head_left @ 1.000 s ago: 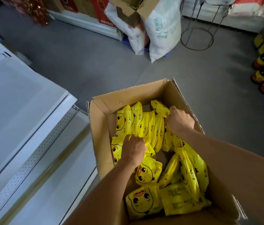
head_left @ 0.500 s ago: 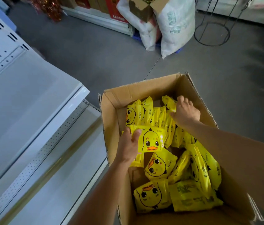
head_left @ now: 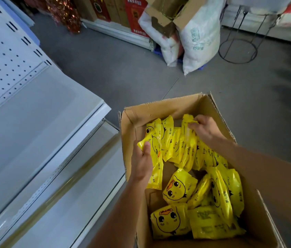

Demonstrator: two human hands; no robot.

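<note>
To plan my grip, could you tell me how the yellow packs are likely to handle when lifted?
Probably floppy: the pack in the left hand bends and droops. Likely slippery, as its glossy film shines. Seemingly light: the right hand holds a second pack by its pinched top alone.

The glossy yellow plastic packets (head_left: 180, 187) carry a cartoon duck face with round black eyes and an orange beak, and black lettering runs down the side. The plain brown cardboard box (head_left: 128, 140) is tan inside. The white metal shelf (head_left: 42, 122) has a back panel dotted with rows of dark holes. The smooth floor (head_left: 105, 68) is grey. The white woven sacks (head_left: 200, 38) bear green print.
</note>
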